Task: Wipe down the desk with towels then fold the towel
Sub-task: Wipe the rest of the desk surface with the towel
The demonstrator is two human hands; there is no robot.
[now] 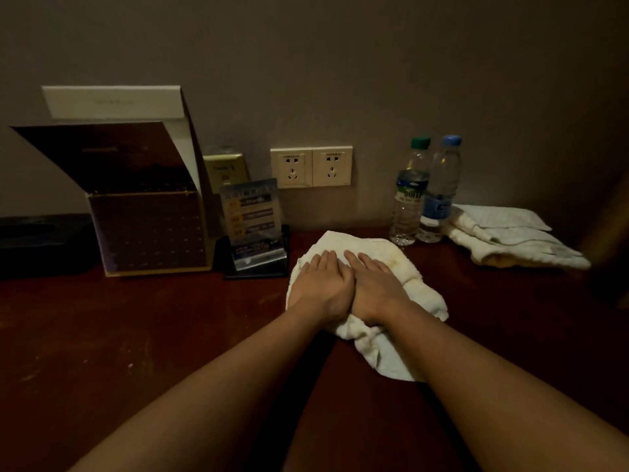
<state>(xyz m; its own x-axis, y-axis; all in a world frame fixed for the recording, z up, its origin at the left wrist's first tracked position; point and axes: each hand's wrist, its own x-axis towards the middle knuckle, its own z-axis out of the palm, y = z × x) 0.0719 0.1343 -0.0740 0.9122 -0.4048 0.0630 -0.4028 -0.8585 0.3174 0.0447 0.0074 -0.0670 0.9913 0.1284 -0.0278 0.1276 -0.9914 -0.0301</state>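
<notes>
We press our left hand (321,284) and right hand (376,287), fingers straight and flat, side by side on the crumpled white towel (401,264) lying on the dark table (153,335), near two water bottles (408,206).

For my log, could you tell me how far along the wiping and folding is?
Done: nothing I can confirm. In hand: the left hand and right hand press flat on the crumpled towel, wiping the desk. Left: folding the towel.
</notes>
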